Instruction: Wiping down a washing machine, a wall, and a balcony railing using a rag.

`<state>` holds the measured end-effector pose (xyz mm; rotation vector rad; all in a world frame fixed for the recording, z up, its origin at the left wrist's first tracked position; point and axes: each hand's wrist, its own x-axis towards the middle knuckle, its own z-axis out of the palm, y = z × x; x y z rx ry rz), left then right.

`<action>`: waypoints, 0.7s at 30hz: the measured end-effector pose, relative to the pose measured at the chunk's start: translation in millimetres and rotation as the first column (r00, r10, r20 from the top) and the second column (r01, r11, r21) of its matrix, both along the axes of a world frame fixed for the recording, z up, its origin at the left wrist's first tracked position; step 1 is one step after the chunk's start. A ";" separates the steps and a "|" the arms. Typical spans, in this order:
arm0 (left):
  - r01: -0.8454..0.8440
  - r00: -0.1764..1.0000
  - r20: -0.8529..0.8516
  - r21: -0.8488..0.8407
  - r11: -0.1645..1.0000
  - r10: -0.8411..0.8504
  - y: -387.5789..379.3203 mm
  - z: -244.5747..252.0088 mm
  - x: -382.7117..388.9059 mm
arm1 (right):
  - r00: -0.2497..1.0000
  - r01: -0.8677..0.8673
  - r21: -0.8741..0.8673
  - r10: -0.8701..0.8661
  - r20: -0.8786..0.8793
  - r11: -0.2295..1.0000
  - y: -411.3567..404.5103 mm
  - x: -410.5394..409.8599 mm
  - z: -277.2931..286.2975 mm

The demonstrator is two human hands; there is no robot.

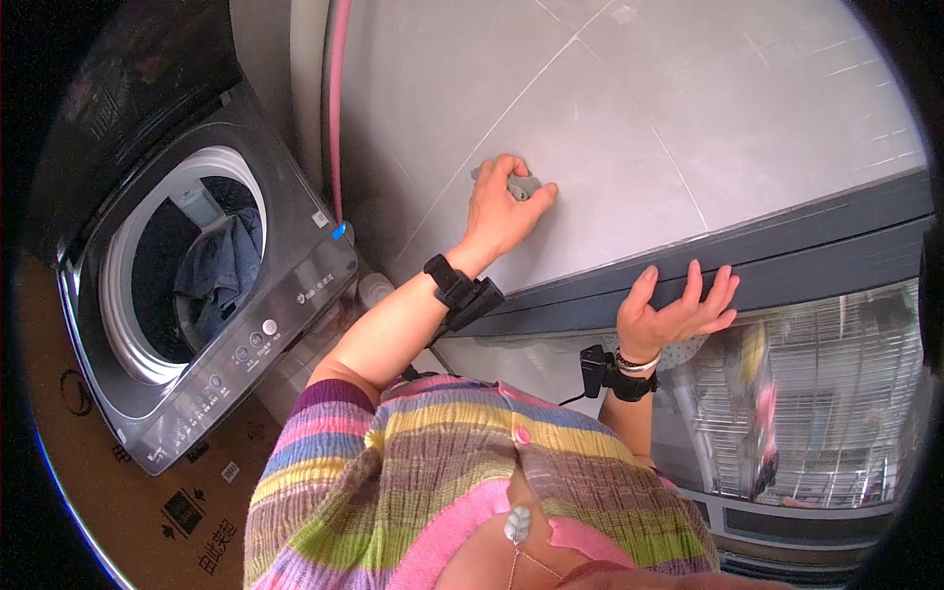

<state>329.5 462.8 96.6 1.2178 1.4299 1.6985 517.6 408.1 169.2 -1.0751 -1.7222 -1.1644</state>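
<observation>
My left hand point(509, 203) is pressed against a light grey tiled surface point(627, 133), its fingers curled around a crumpled grey cloth point(523, 186). Most of the cloth is hidden under my fingers. Farther right, my right hand point(675, 310) holds nothing, with thumb and fingers spread apart. It is over a dark grey metal frame point(811, 228) that borders the tiles; whether it touches the frame I cannot tell. Black straps with small devices sit on both wrists.
At left stands a top-loading washing machine point(310, 251), lid raised, with denim clothing point(225, 265) in its drum. A pink hose point(337, 110) runs beside it. Printed brown cardboard point(147, 472) lies below. On the right, a glass panel point(826, 398) shows wire racks.
</observation>
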 end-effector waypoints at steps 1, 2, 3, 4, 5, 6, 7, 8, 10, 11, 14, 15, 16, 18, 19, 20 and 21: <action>0.006 1.000 0.009 -0.001 1.000 -0.006 1.3 -1.9 -0.4 | 1.000 -0.004 0.003 0.004 0.002 1.000 0.2 -0.1 -0.2; 0.004 1.000 0.009 -0.001 1.000 -0.004 3.1 -5.7 -1.1 | 1.000 -0.006 0.003 0.006 0.002 1.000 0.0 -0.6 0.0; 0.005 1.000 0.020 0.020 1.000 -0.006 5.5 -10.3 -2.1 | 1.000 -0.005 0.003 0.005 0.003 1.000 -0.3 -1.2 0.3; 0.006 0.999 0.031 0.041 0.999 -0.007 6.6 -13.3 -2.7 | 1.000 -0.004 0.003 0.004 0.003 1.000 -0.7 -1.9 0.6; 0.010 0.999 0.031 0.041 0.999 -0.011 4.6 -7.7 -3.1 | 1.000 0.000 0.004 0.000 0.003 1.000 -0.6 -1.3 0.6; 0.021 1.000 -0.005 -0.002 1.000 -0.021 1.0 1.3 -4.2 | 1.000 -0.001 0.010 0.001 0.005 1.000 -0.5 -0.8 0.7; 0.031 0.999 -0.040 -0.045 0.998 -0.032 -0.8 6.3 -4.4 | 1.000 -0.001 0.016 0.001 0.007 1.000 -0.3 -0.1 0.5; 0.028 0.999 -0.040 -0.045 0.999 -0.030 -0.2 2.2 -4.9 | 1.000 -0.004 0.017 0.004 0.007 1.000 -0.3 -0.4 0.9; 0.043 0.998 -0.050 0.044 0.998 -0.041 2.2 -9.8 -5.5 | 1.000 -0.012 0.020 0.012 0.009 1.000 -0.2 -0.6 1.5; 0.045 0.998 -0.051 0.044 0.998 -0.043 0.0 -9.3 -3.6 | 1.000 -0.009 0.020 0.009 0.008 1.000 0.0 -0.4 1.4; -0.075 0.997 0.036 0.123 0.990 0.071 -18.2 -10.4 12.8 | 1.000 -0.004 0.014 0.004 0.002 1.000 0.1 -0.7 0.9; -0.078 0.997 0.028 0.226 0.971 0.074 -26.5 -16.8 24.0 | 1.000 -0.009 0.011 0.009 -0.001 1.000 0.3 -0.8 0.6; -0.080 0.997 0.021 0.326 0.942 0.077 -32.0 -22.8 31.7 | 1.000 -0.014 0.007 0.014 -0.003 1.000 0.6 -0.9 0.3; 0.089 0.984 -0.176 0.419 0.904 -0.015 -37.1 -29.6 38.8 | 1.000 -0.009 0.004 0.009 -0.004 1.000 0.1 0.7 1.0; 0.263 0.924 -0.374 0.473 0.840 -0.079 -37.1 -32.5 40.7 | 1.000 -0.008 0.001 0.008 -0.005 1.000 0.0 1.3 1.4; 0.268 0.923 -0.375 0.474 0.839 -0.083 -25.2 -34.9 37.3 | 1.000 -0.003 0.001 0.003 -0.006 1.000 0.1 1.3 2.0; 0.066 0.959 -0.273 0.489 0.870 0.081 -3.0 -38.9 27.2 | 1.000 -0.011 -0.003 0.011 -0.003 1.000 1.0 -0.2 0.7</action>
